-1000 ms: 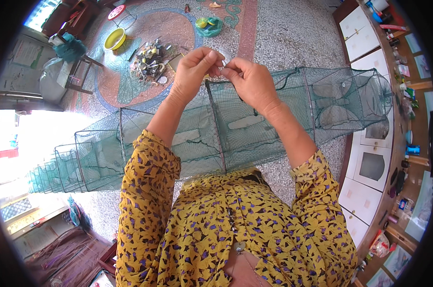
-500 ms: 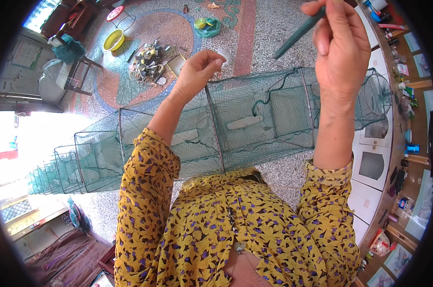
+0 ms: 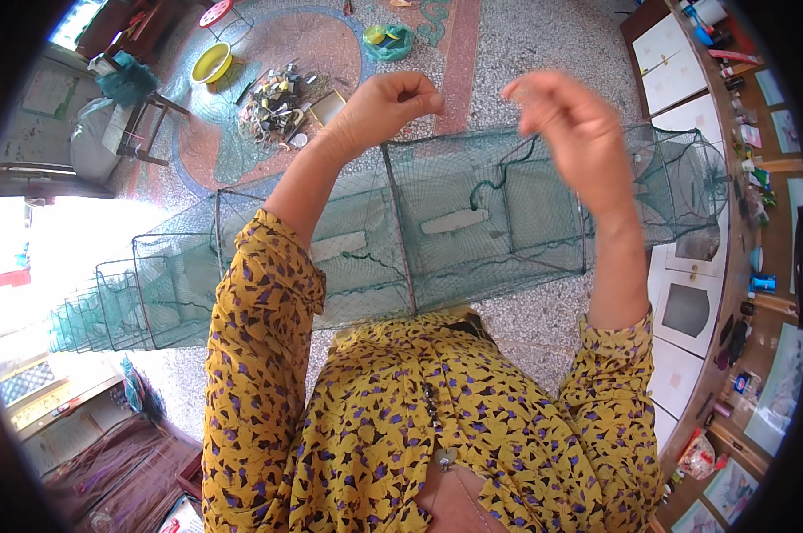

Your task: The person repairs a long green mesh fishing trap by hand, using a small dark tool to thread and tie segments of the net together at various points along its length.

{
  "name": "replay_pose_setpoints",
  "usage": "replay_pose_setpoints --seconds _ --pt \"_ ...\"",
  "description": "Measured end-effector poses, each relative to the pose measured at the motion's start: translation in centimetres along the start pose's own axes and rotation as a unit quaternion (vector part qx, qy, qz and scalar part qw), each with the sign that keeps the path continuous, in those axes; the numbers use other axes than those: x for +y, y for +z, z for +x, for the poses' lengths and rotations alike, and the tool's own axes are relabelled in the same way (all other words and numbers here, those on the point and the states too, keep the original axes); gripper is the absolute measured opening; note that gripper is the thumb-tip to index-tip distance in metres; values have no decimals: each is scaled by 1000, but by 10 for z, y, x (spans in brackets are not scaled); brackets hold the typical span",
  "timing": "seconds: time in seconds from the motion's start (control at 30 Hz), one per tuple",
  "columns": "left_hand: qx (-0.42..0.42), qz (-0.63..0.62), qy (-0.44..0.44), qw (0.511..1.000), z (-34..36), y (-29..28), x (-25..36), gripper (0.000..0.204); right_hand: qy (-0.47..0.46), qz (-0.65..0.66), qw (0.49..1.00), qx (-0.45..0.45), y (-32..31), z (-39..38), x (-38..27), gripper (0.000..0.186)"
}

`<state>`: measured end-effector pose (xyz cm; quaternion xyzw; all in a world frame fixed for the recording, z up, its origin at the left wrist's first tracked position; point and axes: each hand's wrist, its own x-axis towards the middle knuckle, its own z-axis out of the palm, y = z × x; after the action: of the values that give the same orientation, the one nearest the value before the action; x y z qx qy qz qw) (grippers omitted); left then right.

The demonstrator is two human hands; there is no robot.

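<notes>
A long green mesh fish trap (image 3: 459, 262), stretched over several rectangular wire frames, crosses in front of me from left to right. My left hand (image 3: 379, 111) is above its far edge, thumb and fingertips pinched together; whatever they hold is too small to make out. To the right, my right hand (image 3: 574, 133) is raised over the trap, its curled fingers smeared by motion. The dark green stick-like tool seen earlier does not show now, so I cannot tell if this hand holds it. Dark green cords (image 3: 488, 188) run along the mesh.
Beyond the trap, a heap of small odds and ends (image 3: 281, 105) lies on the patterned floor, near a yellow basin (image 3: 211, 63) and a green plastic bag (image 3: 388, 42). A stool (image 3: 144, 129) stands left. White cabinets (image 3: 685, 311) line the right side.
My right hand has come down and left, toward my left hand, and the green tool has gone from sight. My left hand has shifted slightly up and right.
</notes>
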<state>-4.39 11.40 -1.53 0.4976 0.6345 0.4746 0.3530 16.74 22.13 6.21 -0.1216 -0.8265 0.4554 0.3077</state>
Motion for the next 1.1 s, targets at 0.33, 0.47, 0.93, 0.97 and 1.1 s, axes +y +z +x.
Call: replay_pose_setpoints --seconds 0.33,0.47,0.93,0.97,1.1 --pt "16 -165 -96 981 -2 5 -3 15 172 -281 934 -141 47 -40 28 20" --pt "37 -148 -116 981 -5 4 -3 15 176 -268 938 -130 55 -39 29 19" --pt "63 -205 -120 969 -6 -1 6 15 175 -195 964 -52 66 -35 29 18" --pt "66 -206 -122 969 -6 0 7 16 177 -207 959 -80 64 -35 28 17" --pt "72 -215 -112 967 -8 1 6 17 168 -212 956 -114 59 -36 15 18"
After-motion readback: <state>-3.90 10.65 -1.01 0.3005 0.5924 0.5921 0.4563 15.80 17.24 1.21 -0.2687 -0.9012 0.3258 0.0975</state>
